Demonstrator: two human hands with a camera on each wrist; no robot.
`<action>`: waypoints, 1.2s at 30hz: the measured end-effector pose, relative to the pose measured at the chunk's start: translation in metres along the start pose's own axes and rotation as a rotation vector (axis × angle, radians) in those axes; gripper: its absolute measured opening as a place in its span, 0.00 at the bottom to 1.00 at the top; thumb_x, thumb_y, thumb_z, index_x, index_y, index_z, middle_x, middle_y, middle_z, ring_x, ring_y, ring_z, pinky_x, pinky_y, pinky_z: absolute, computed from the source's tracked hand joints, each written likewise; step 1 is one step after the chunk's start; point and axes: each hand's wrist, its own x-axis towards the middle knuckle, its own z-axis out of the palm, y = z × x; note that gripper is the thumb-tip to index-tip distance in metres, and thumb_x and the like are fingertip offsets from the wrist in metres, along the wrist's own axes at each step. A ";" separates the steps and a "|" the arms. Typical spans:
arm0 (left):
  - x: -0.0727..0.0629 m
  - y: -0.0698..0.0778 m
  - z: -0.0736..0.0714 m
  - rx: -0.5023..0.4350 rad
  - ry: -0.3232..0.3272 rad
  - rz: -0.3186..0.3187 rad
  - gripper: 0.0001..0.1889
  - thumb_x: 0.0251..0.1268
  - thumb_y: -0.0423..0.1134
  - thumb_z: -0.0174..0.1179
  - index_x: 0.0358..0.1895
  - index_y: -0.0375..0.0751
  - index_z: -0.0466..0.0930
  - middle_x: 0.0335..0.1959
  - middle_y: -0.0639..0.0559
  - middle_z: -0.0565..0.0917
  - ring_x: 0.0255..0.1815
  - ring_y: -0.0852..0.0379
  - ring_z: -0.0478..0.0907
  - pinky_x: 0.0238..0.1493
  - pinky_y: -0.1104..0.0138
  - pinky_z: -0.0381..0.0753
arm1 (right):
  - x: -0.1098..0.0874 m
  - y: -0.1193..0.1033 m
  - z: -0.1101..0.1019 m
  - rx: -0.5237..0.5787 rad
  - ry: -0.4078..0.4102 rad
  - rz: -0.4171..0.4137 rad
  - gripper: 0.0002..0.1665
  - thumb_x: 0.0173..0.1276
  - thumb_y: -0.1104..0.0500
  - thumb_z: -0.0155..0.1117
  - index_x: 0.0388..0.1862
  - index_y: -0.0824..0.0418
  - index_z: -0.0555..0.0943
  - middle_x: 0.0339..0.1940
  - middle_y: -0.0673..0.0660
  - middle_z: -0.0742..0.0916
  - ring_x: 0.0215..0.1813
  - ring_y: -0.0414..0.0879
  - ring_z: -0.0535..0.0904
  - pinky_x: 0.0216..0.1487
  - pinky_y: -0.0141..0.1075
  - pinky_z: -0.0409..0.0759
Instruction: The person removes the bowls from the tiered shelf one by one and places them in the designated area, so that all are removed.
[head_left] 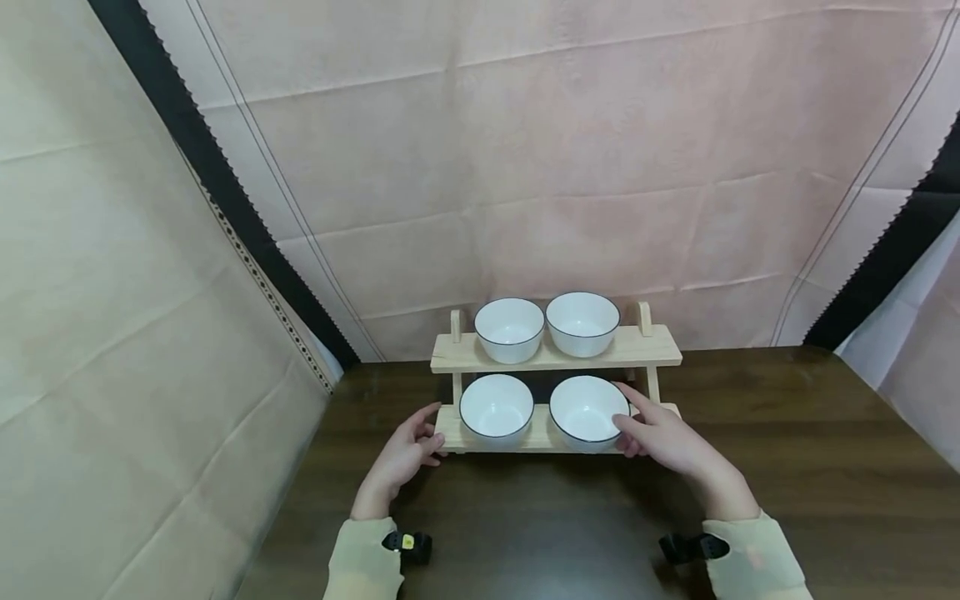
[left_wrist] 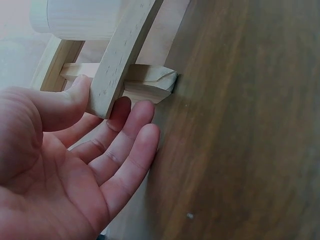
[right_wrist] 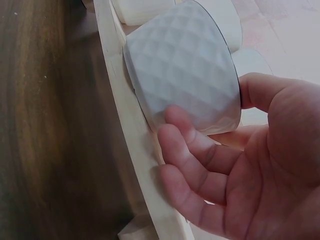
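Note:
A two-tier wooden rack point(head_left: 452, 357) stands on the table with two white, dark-rimmed bowls on each shelf. At the left end of the lower shelf, my left hand point(head_left: 405, 457) pinches the board point(left_wrist: 111, 70), thumb on top and fingertips under its edge. My right hand point(head_left: 669, 439) holds the lower right bowl point(head_left: 588, 408) by its right side. In the right wrist view, the thumb is at the rim and fingers lie against the diamond-patterned wall point(right_wrist: 185, 65). Beside that bowl sits the lower left bowl point(head_left: 497, 406); above are the upper left point(head_left: 510, 331) and upper right bowls point(head_left: 582, 323).
The rack is near the back edge of a dark brown wooden table point(head_left: 525, 525). Behind it hangs a pale creased cloth point(head_left: 585, 167), and another cloth panel point(head_left: 150, 333) rises along the left side.

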 end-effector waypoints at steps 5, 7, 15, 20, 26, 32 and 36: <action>0.005 -0.021 0.005 -0.023 0.000 0.002 0.31 0.68 0.40 0.54 0.72 0.54 0.54 0.48 0.40 0.77 0.43 0.46 0.81 0.43 0.55 0.80 | -0.005 0.004 -0.001 0.009 -0.016 0.021 0.38 0.71 0.50 0.53 0.74 0.56 0.51 0.28 0.61 0.83 0.33 0.51 0.80 0.38 0.45 0.81; 0.005 -0.022 0.006 -0.018 0.005 0.000 0.31 0.67 0.41 0.54 0.71 0.55 0.55 0.48 0.41 0.78 0.42 0.47 0.81 0.42 0.56 0.81 | -0.005 0.004 -0.002 0.004 -0.022 0.027 0.38 0.71 0.49 0.53 0.74 0.56 0.51 0.29 0.61 0.84 0.33 0.51 0.81 0.38 0.44 0.81; 0.015 -0.004 -0.001 0.012 0.035 0.031 0.29 0.67 0.42 0.55 0.70 0.58 0.58 0.47 0.42 0.78 0.41 0.49 0.81 0.42 0.58 0.81 | 0.003 -0.008 -0.009 -0.008 0.011 0.017 0.39 0.71 0.50 0.53 0.75 0.56 0.49 0.30 0.62 0.84 0.33 0.51 0.81 0.39 0.45 0.81; 0.017 -0.003 -0.005 0.014 0.034 0.017 0.30 0.67 0.42 0.56 0.71 0.57 0.57 0.47 0.43 0.78 0.41 0.48 0.81 0.42 0.58 0.81 | 0.005 -0.011 -0.008 -0.010 0.016 0.037 0.39 0.71 0.50 0.53 0.75 0.57 0.49 0.30 0.60 0.85 0.33 0.51 0.82 0.41 0.45 0.82; 0.012 -0.015 -0.005 -0.009 0.026 0.019 0.31 0.66 0.42 0.56 0.71 0.56 0.56 0.47 0.42 0.78 0.41 0.48 0.81 0.42 0.57 0.81 | 0.003 -0.006 -0.002 0.021 0.007 0.047 0.39 0.71 0.51 0.53 0.75 0.57 0.50 0.30 0.60 0.85 0.33 0.51 0.81 0.40 0.41 0.82; 0.008 -0.017 -0.003 -0.016 0.019 0.003 0.31 0.67 0.40 0.55 0.71 0.55 0.56 0.48 0.42 0.78 0.42 0.49 0.81 0.42 0.56 0.81 | 0.000 -0.005 0.001 0.024 0.003 0.048 0.37 0.71 0.51 0.52 0.74 0.57 0.51 0.30 0.61 0.84 0.34 0.51 0.81 0.40 0.39 0.81; 0.010 -0.017 -0.003 -0.006 0.036 0.026 0.30 0.67 0.41 0.55 0.71 0.56 0.57 0.47 0.43 0.79 0.41 0.50 0.81 0.41 0.58 0.81 | 0.001 -0.007 0.000 0.011 0.021 0.041 0.36 0.71 0.52 0.52 0.73 0.58 0.53 0.28 0.60 0.83 0.33 0.50 0.80 0.37 0.38 0.80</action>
